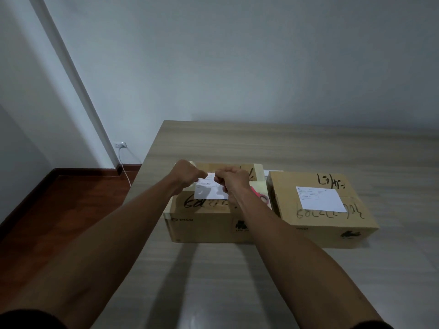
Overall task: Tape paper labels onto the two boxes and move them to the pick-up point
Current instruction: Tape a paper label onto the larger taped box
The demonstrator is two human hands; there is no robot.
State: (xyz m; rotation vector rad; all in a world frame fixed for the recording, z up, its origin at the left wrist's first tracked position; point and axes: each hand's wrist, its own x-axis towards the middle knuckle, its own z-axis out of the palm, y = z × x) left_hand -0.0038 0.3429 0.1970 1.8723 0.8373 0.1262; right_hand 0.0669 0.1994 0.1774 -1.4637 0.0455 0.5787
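Two cardboard boxes stand side by side on the wooden table (pixel 237 269). The left box (pixel 202 226) has a white paper label (pixel 209 192) lying on its top. Both my hands hover just over the label's far edge, fingers curled. My left hand (pixel 187 173) and my right hand (pixel 231 178) each pinch one end of what looks like a short pale strip of tape (pixel 210 175) stretched between them. The right box (pixel 320 225) has its own label (pixel 320 198) flat on top, with nothing touching it.
A pink-handled item (pixel 261 197) lies in the gap between the boxes, partly hidden by my right wrist. A white sheet (pixel 273 172) peeks out behind the boxes. The table's left edge drops to a dark wood floor; a wall socket (pixel 121 145) with a white cable sits beyond.
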